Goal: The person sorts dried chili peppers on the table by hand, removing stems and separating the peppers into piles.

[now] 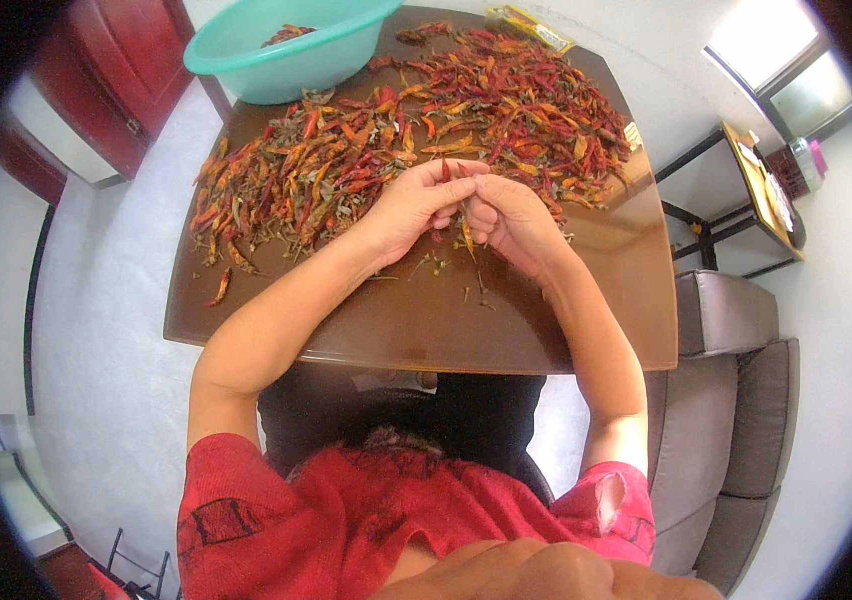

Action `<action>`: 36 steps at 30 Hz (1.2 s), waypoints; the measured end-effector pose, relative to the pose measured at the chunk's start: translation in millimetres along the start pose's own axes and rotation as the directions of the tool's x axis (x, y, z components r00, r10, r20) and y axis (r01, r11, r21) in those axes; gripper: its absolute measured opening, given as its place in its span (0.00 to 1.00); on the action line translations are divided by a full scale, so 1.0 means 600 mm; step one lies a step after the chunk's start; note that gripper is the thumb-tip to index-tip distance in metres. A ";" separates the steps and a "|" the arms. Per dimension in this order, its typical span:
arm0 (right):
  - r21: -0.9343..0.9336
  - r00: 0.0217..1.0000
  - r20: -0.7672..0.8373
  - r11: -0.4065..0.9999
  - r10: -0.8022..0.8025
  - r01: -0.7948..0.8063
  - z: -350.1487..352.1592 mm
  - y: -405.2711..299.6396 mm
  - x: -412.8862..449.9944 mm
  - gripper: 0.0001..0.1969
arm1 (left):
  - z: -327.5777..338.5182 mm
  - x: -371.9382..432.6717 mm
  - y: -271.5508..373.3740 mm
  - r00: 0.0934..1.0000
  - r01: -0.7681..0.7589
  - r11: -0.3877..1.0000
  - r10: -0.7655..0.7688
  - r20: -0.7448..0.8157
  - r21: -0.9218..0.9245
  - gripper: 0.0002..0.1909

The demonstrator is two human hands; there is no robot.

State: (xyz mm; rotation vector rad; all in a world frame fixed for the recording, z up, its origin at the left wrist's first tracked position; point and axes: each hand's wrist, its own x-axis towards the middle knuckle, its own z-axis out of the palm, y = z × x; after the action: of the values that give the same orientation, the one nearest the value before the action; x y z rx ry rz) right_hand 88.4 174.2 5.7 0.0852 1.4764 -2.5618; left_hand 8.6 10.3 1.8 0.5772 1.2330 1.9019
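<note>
My left hand [426, 199] and my right hand [510, 214] meet above the brown table, fingertips touching. Pinched between them are a few dried chili peppers [446, 171], their red tips poking up past my fingers. An orange chili [468, 234] with a long thin stem hangs below the fingers. Left of my hands spreads a loose pile of dried chilies [298, 180], red, orange and brown, mixed with stems and dry leaves. Beyond my right hand lies a second, redder pile of chilies [531, 105]. Small broken stems [435, 262] lie scattered just below my hands.
A turquoise plastic basin [291, 67] with some chilies inside stands at the table's far left. A yellow packet [531, 26] lies at the far edge. The glossy table [426, 322] ends close to my body. To the right are a grey sofa [696, 427] and a small shelf [760, 184].
</note>
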 end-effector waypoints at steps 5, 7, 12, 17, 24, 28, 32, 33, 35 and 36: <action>-0.042 0.997 -0.076 0.999 0.020 -0.024 0.010 -0.005 -0.005 0.09 | -0.006 -0.002 0.005 0.967 -0.119 0.992 0.127 -0.220 0.046 0.09; -0.113 0.994 -0.106 0.993 0.015 -0.027 0.011 -0.005 -0.007 0.10 | -0.007 0.000 0.011 0.960 -0.155 0.986 0.166 -0.224 0.066 0.08; -0.450 0.970 -0.208 0.893 -0.129 0.022 0.018 0.001 -0.011 0.10 | -0.001 -0.002 0.014 0.917 -0.241 0.949 0.291 -0.273 0.202 0.08; -0.509 0.944 -0.237 0.857 -0.228 0.079 0.022 0.008 -0.008 0.10 | 0.015 -0.002 0.006 0.949 -0.177 0.953 0.232 -0.215 0.246 0.09; -0.707 0.945 -0.005 0.669 -0.328 0.228 0.009 0.023 -0.002 0.11 | -0.006 0.002 -0.004 0.985 -0.089 0.995 0.081 -0.151 -0.052 0.13; -0.866 0.732 0.434 -0.018 -0.525 0.500 0.023 0.022 -0.008 0.06 | -0.018 0.003 -0.002 0.965 0.046 0.918 -0.142 -0.219 -0.393 0.12; -0.910 0.733 0.386 -0.102 -0.560 0.401 0.031 0.008 -0.018 0.07 | -0.057 0.017 0.012 0.979 -0.033 0.869 -0.070 -0.189 -0.495 0.12; -0.952 0.746 0.284 -0.084 -0.602 0.294 0.016 0.001 -0.014 0.08 | -0.056 0.018 0.012 0.980 -0.030 0.869 -0.072 -0.185 -0.494 0.12; -0.986 0.696 0.156 -0.075 -0.701 0.146 -0.026 -0.019 -0.009 0.10 | -0.052 0.015 0.011 0.981 -0.034 0.892 -0.057 -0.187 -0.451 0.12; -0.999 0.691 0.042 -0.038 -0.722 0.020 -0.048 -0.034 -0.009 0.10 | -0.050 0.014 0.011 0.981 -0.039 0.903 -0.048 -0.190 -0.429 0.12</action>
State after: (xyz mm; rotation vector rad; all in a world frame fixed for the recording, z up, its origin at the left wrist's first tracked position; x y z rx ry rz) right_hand 88.5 209.5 9.4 0.1706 3.6312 -0.9609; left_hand -20.4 -1.0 -5.4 0.1512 0.8790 2.1799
